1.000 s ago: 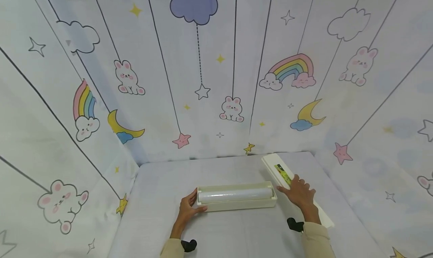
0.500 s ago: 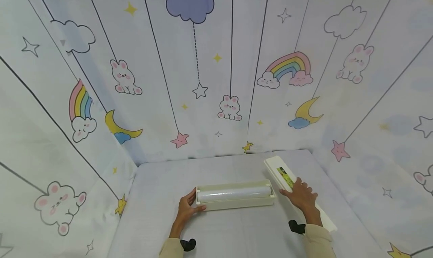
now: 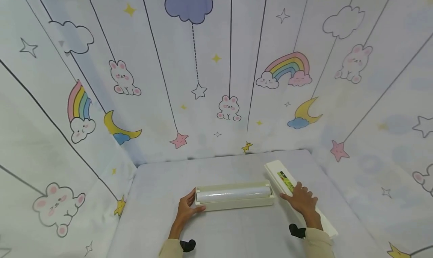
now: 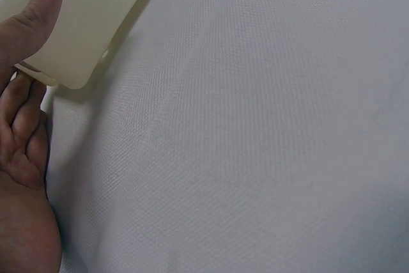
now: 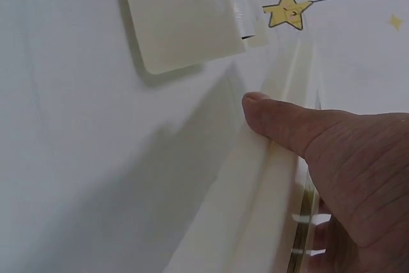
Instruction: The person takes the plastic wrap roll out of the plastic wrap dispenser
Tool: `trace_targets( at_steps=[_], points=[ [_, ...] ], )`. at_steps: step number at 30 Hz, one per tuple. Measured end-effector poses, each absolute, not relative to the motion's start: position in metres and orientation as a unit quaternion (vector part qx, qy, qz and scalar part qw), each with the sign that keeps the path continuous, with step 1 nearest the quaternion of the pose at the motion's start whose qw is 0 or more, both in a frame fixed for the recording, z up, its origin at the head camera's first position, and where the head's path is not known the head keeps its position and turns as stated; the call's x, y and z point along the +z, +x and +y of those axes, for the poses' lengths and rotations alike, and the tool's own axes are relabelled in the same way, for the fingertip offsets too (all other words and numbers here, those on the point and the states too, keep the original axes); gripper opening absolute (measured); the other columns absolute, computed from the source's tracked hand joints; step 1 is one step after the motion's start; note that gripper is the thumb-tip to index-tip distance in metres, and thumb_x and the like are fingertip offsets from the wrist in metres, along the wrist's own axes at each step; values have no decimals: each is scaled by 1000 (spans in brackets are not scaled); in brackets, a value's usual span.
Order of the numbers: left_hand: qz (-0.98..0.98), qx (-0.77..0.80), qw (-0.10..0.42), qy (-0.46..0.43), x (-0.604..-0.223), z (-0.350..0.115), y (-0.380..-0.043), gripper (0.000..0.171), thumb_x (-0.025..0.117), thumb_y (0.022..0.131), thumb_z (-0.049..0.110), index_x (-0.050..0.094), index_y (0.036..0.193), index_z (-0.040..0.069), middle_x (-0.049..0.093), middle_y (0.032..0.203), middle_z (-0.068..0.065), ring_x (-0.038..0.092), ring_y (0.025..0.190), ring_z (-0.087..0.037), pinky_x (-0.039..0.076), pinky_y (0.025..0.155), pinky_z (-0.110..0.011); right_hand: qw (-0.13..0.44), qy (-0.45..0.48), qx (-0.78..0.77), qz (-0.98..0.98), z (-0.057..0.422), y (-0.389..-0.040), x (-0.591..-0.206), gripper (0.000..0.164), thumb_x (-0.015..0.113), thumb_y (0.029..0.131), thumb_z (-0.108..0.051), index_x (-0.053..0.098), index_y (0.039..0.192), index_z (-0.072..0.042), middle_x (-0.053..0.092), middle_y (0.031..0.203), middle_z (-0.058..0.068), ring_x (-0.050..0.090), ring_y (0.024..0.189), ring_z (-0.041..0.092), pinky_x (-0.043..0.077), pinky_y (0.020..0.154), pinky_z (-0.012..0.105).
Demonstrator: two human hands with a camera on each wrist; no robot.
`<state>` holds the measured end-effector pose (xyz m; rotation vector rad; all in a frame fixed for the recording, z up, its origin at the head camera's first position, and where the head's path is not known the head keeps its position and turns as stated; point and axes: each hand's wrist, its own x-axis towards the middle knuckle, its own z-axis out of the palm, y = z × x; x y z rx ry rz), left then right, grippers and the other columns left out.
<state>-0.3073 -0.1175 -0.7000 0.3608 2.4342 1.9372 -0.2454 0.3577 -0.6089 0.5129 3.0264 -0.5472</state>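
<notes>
A long cream box (image 3: 236,205) lies on the table with its top off, and a shiny roll of cling film (image 3: 234,194) fills its length. My left hand (image 3: 186,209) grips the box's left end, thumb on the front wall and fingers behind, as the left wrist view also shows at the box corner (image 4: 96,23). To the right, my right hand (image 3: 303,202) holds the long white lid (image 3: 273,167) by its edges, at a slant. In the right wrist view the thumb presses one side of the lid (image 5: 246,202); most other fingers are hidden behind it.
A pale cloth covers the table (image 3: 216,235). White fabric walls (image 3: 203,70) printed with rabbits, rainbows and stars close in the back and sides. A yellow-green label (image 3: 285,181) is on the lid. Dark straps (image 3: 187,245) sit at both wrists.
The lid in my right hand has come slightly nearer and lower on the right side. My left hand keeps its grip on the box, and the head view has shifted a little.
</notes>
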Motion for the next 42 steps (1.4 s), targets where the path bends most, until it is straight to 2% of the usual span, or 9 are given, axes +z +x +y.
trace_targets(
  at_steps=[10, 16, 22, 27, 36, 42],
  points=[
    [765, 636, 27, 96, -703, -113, -309, 96, 93, 70, 16, 44, 152, 6, 46, 156, -12, 45, 145, -33, 35, 122, -41, 13, 178, -174, 968, 357, -236, -611, 94, 72, 84, -57, 35, 132, 16, 53, 96, 29, 52, 84, 42, 43, 73, 62],
    [763, 640, 17, 94, -706, -117, -309, 95, 93, 70, 12, 44, 151, 5, 47, 156, -13, 46, 144, -34, 36, 121, -42, 13, 178, -176, 968, 357, -236, -620, 95, 73, 81, -59, 39, 129, 16, 48, 95, 29, 50, 79, 38, 43, 69, 61],
    [756, 647, 24, 98, -705, -115, -309, 95, 92, 71, 13, 43, 152, 7, 45, 157, -11, 44, 145, -32, 34, 123, -41, 24, 186, -181, 965, 360, -234, -630, 99, 73, 81, -59, 37, 133, 17, 45, 96, 29, 50, 79, 38, 43, 73, 67],
    [755, 648, 24, 94, -702, -116, -308, 95, 92, 71, 12, 43, 152, 7, 46, 157, -12, 45, 145, -32, 34, 123, -41, 33, 192, -192, 962, 358, -233, -633, 97, 73, 81, -58, 37, 131, 17, 44, 96, 29, 49, 79, 38, 43, 74, 68],
    [761, 641, 21, 96, -700, -117, -307, 95, 92, 71, 12, 43, 152, 5, 46, 157, -13, 45, 145, -34, 35, 122, -42, 30, 192, -192, 962, 350, -227, -630, 86, 74, 81, -55, 44, 121, 15, 45, 90, 25, 46, 82, 39, 43, 63, 52],
    [764, 638, 28, 96, -702, -117, -309, 95, 92, 72, 13, 43, 153, 6, 45, 157, -12, 44, 146, -32, 34, 123, -41, 29, 200, -190, 961, 350, -225, -635, 86, 75, 81, -55, 43, 121, 15, 45, 91, 26, 46, 83, 39, 43, 64, 52]
  ],
)
